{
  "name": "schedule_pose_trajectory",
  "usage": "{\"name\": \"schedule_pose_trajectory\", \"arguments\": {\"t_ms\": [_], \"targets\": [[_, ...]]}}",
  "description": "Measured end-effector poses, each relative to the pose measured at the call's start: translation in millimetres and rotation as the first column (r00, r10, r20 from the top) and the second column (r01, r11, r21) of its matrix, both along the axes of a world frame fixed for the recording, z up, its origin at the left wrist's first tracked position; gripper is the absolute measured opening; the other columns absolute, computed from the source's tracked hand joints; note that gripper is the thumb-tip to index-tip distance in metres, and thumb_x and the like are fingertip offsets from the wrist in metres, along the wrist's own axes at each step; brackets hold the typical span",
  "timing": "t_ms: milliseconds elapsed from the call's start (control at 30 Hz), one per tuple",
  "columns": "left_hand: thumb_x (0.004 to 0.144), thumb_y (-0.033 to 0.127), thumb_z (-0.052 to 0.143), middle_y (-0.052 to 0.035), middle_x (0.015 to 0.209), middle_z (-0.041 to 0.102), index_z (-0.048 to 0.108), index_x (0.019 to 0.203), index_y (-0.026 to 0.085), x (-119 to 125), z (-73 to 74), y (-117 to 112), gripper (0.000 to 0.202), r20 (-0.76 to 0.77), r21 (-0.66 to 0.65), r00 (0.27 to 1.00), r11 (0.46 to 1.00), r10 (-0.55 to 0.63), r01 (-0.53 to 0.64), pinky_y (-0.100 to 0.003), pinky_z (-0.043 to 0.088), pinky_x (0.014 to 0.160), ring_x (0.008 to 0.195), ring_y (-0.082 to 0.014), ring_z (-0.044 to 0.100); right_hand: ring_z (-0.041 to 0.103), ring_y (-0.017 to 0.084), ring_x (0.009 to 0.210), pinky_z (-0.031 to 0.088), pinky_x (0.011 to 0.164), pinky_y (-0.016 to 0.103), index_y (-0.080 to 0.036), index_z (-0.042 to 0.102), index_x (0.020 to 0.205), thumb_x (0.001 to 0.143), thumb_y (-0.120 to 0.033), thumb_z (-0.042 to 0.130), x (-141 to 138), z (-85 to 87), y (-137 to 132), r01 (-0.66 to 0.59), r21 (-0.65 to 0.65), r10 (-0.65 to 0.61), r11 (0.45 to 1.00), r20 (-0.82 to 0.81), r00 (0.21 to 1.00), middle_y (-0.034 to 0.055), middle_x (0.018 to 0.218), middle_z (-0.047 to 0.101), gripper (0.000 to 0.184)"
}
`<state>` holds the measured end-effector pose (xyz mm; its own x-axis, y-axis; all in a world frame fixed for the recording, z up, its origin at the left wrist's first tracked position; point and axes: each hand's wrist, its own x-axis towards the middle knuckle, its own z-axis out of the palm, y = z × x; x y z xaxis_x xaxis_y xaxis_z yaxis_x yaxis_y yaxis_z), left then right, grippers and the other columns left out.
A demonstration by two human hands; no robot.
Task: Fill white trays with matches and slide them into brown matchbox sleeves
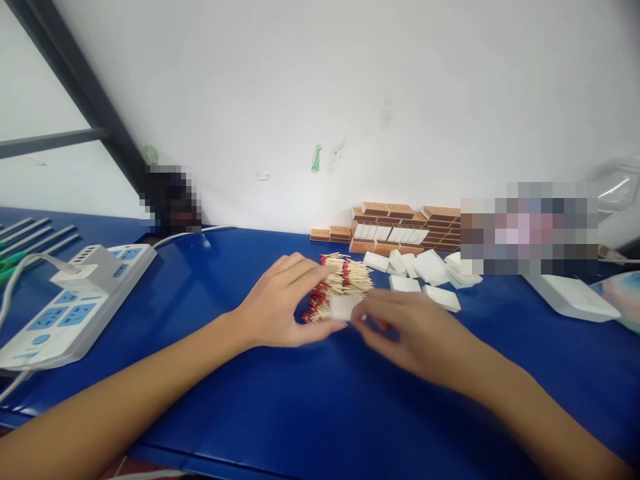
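Note:
A heap of red-tipped matches (356, 275) lies on the blue table in front of me. My left hand (280, 300) rests at the heap's left side, fingers stretched over the matches and thumb apart from them. Between the fingertips of my right hand (415, 330), slightly blurred, is a small white matchbox tray (345, 307) at the near edge of the heap. My left thumb tip is close to that tray; whether it touches cannot be made out. What the tray contains is not visible. Several more white trays (431, 267) lie loosely just right of the matches.
Brown matchboxes (390, 247) are stacked against the wall (250, 100). A white power strip (105, 313) with a plugged-in adapter and cables stands at left, near metal rods (40, 233). A white box-like object (575, 297) lies at right on the blue table (320, 407).

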<state>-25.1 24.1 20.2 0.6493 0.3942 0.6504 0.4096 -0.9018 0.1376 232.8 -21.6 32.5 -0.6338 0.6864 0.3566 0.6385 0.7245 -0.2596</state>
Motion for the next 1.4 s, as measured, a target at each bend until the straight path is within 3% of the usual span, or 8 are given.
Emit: {"name": "schedule_pose_trajectory", "arguments": {"t_ms": [133, 300, 433, 500, 567, 767, 967, 1400], "targets": [[0.086, 0.050, 0.072, -0.0070, 0.086, 0.066, 0.072, 0.103, 0.014, 6.0, 2.8, -12.1, 0.039, -0.124, -0.004, 0.987, 0.995, -0.102, 0.102, -0.039, 0.040, 0.068, 0.078, -0.0221, 0.056, 0.053, 0.011, 0.062, 0.032, 0.060, 0.026, -0.021, 0.064, 0.080, 0.084, -0.006, 0.065, -12.0, 7.7, -17.9, -0.038, -0.264, 0.056, 0.964, 0.063, 0.996, -0.0037, 0.074, 0.065, 0.016], [0.085, 0.053, 0.074, -0.0062, 0.088, 0.064, 0.074, 0.097, 0.014, 8.6, -3.2, -17.2, 0.041, -0.219, -0.047, 0.970, 0.994, -0.105, 0.097, -0.039, 0.037, 0.069, 0.081, -0.0218, 0.057, 0.050, 0.011, 0.059, 0.031, 0.057, 0.026, -0.022, 0.066, 0.080, 0.086, -0.017, 0.070, -9.1, 6.5, -15.1, 0.001, -0.347, 0.020, 0.938, 0.055, 0.998, -0.0043, 0.069, 0.060, 0.009], [0.087, 0.051, 0.074, -0.0066, 0.090, 0.065, 0.075, 0.097, 0.014, 7.9, -8.1, -15.8, 0.038, -0.249, -0.056, 0.964, 0.995, -0.093, 0.081, -0.038, 0.038, 0.072, 0.084, -0.0225, 0.057, 0.051, 0.013, 0.060, 0.036, 0.058, 0.026, -0.020, 0.067, 0.086, 0.096, -0.022, 0.063, 2.0, -7.2, 5.7, 0.152, -0.164, -0.160, 0.975, -0.039, 0.986, -0.0023, 0.069, 0.058, 0.011], [0.088, 0.049, 0.074, -0.0063, 0.089, 0.065, 0.075, 0.097, 0.015, 7.8, -9.5, -15.2, 0.036, -0.253, -0.062, 0.962, 0.995, -0.097, 0.084, -0.038, 0.038, 0.073, 0.085, -0.0226, 0.057, 0.053, 0.015, 0.065, 0.039, 0.061, 0.028, -0.019, 0.069, 0.097, 0.099, -0.025, 0.063, 10.5, -17.8, 19.8, 0.250, -0.024, -0.251, 0.968, -0.071, 0.965, 0.0007, 0.079, 0.061, 0.008], [0.089, 0.048, 0.073, -0.0063, 0.089, 0.064, 0.075, 0.098, 0.015, 7.9, -10.2, -15.2, 0.035, -0.259, -0.062, 0.961, 0.995, -0.095, 0.082, -0.038, 0.038, 0.073, 0.085, -0.0227, 0.057, 0.056, 0.017, 0.071, 0.042, 0.064, 0.030, -0.019, 0.069, 0.105, 0.099, -0.030, 0.066, 18.1, -27.7, 31.8, 0.269, 0.038, -0.267, 0.962, -0.056, 0.962, 0.0035, 0.087, 0.063, 0.014], [0.088, 0.048, 0.074, -0.0061, 0.089, 0.065, 0.073, 0.100, 0.016, 8.9, -10.2, -16.2, 0.034, -0.262, -0.050, 0.959, 0.994, -0.104, 0.094, -0.038, 0.038, 0.071, 0.083, -0.0224, 0.057, 0.061, 0.019, 0.076, 0.045, 0.066, 0.032, -0.020, 0.067, 0.101, 0.101, -0.037, 0.064, 20.9, -39.4, 43.6, 0.276, 0.035, -0.276, 0.961, 0.001, 0.961, 0.0052, 0.093, 0.065, 0.017], [0.090, 0.048, 0.073, -0.0061, 0.089, 0.065, 0.073, 0.100, 0.016, 9.6, -12.0, -17.2, 0.034, -0.266, -0.042, 0.958, 0.994, -0.106, 0.099, -0.039, 0.039, 0.072, 0.084, -0.0225, 0.057, 0.063, 0.020, 0.081, 0.047, 0.070, 0.032, -0.021, 0.064, 0.104, 0.102, -0.035, 0.063, 16.9, -39.2, 46.0, 0.259, 0.055, -0.261, 0.964, 0.049, 0.964, 0.0064, 0.099, 0.066, 0.014], [0.092, 0.046, 0.072, -0.0071, 0.088, 0.067, 0.073, 0.102, 0.014, 10.5, -14.0, -15.9, 0.033, -0.199, -0.033, 0.972, 0.992, -0.126, 0.122, -0.039, 0.040, 0.072, 0.084, -0.0234, 0.057, 0.061, 0.018, 0.079, 0.038, 0.064, 0.030, -0.019, 0.070, 0.094, 0.106, -0.028, 0.057, 8.7, -32.7, 45.4, 0.236, 0.184, -0.277, 0.954, 0.245, 0.929, 0.0054, 0.092, 0.065, 0.020]]}}
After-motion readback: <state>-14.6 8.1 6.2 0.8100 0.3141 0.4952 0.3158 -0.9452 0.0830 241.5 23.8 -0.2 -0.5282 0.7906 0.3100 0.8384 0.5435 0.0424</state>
